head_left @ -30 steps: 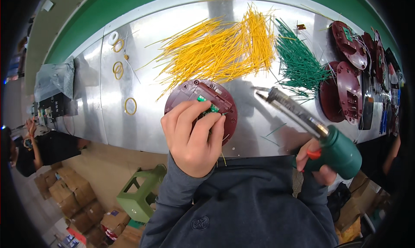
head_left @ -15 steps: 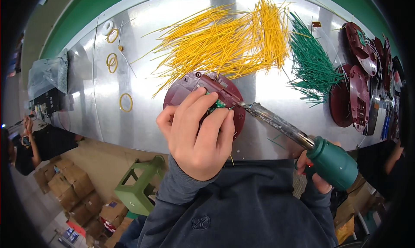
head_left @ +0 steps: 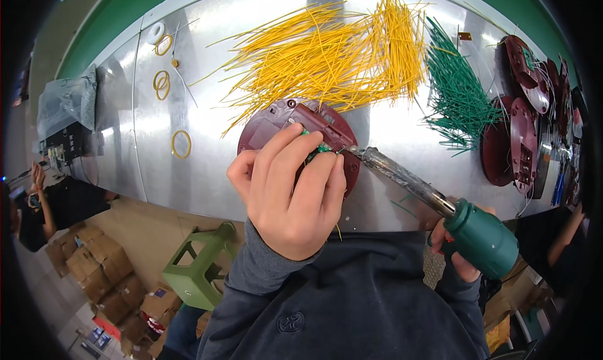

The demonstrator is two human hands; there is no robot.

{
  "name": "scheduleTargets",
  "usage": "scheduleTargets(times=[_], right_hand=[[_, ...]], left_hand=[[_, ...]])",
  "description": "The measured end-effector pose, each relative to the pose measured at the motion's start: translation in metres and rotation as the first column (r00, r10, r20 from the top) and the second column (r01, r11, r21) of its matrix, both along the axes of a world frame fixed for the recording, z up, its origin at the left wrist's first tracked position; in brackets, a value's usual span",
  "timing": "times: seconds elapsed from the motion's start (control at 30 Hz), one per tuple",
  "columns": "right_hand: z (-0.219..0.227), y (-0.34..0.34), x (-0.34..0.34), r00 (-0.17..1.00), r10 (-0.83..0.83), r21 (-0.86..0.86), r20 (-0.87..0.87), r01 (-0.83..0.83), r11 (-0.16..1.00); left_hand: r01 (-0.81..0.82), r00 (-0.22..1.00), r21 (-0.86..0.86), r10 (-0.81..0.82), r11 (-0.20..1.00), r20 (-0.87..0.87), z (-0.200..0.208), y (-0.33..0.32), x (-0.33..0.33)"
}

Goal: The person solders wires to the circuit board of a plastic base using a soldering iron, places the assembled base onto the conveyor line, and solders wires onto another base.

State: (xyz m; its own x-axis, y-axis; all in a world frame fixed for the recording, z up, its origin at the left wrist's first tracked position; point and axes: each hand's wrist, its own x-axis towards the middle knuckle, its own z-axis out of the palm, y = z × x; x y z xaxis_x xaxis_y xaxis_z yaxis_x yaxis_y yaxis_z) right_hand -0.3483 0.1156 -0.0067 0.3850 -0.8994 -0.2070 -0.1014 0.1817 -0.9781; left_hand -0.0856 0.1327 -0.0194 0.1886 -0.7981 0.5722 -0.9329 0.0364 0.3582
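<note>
Green board sits in the round maroon casing, mid-bench at the near edge, partly hidden by fingers. Its visible strip runs from far left to near right. Left hand is nearer: directly over board and casing, fingers bent and close together, fingertips at the board; pressing or pinching, cannot tell. Right hand, well to the right and nearer the body, is closed around the green-handled iron. Iron's barrel points far left; its tip lies just right of the board, by the left fingertips. Contact at the tip: cannot tell. Beyond the casing: loose yellow wires, with green wires to their right; more maroon casings at far right. Markings: stitched emblem on the dark top; no writing legible on board, casing or iron.
</note>
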Motion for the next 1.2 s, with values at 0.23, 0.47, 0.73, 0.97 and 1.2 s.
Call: scheduleTargets(times=[0.23, 0.47, 0.73, 0.97, 1.2], right_hand=[[0.013, -0.006, 0.007, 0.947, 0.035, 0.091, -0.32, -0.006, 0.996], [0.005, -0.007, 0.004, 0.98, 0.107, -0.118, -0.17, -0.128, 0.985], [0.005, -0.006, 0.01, 0.989, 0.051, -0.094, -0.136, -0.064, 0.993], [0.016, -0.009, 0.019, 0.995, 0.035, -0.017, -0.097, -0.037, 0.999], [0.0, 0.004, 0.005, 0.977, -0.153, 0.16, 0.147, 0.13, 0.979]], left_hand=[[0.012, 1.0, -0.006, -0.012, 1.0, -0.003, -0.001, 0.0, 0.0], [0.006, 1.0, 0.016, -0.006, 1.0, -0.022, 0.003, 0.0, -0.001], [0.011, 1.0, 0.003, -0.01, 1.0, -0.027, 0.003, 0.0, 0.0], [0.016, 0.999, -0.004, -0.017, 1.0, -0.031, 0.002, 0.0, 0.0], [0.035, 0.998, -0.032, -0.037, 0.999, -0.043, -0.003, 0.0, 0.001]])
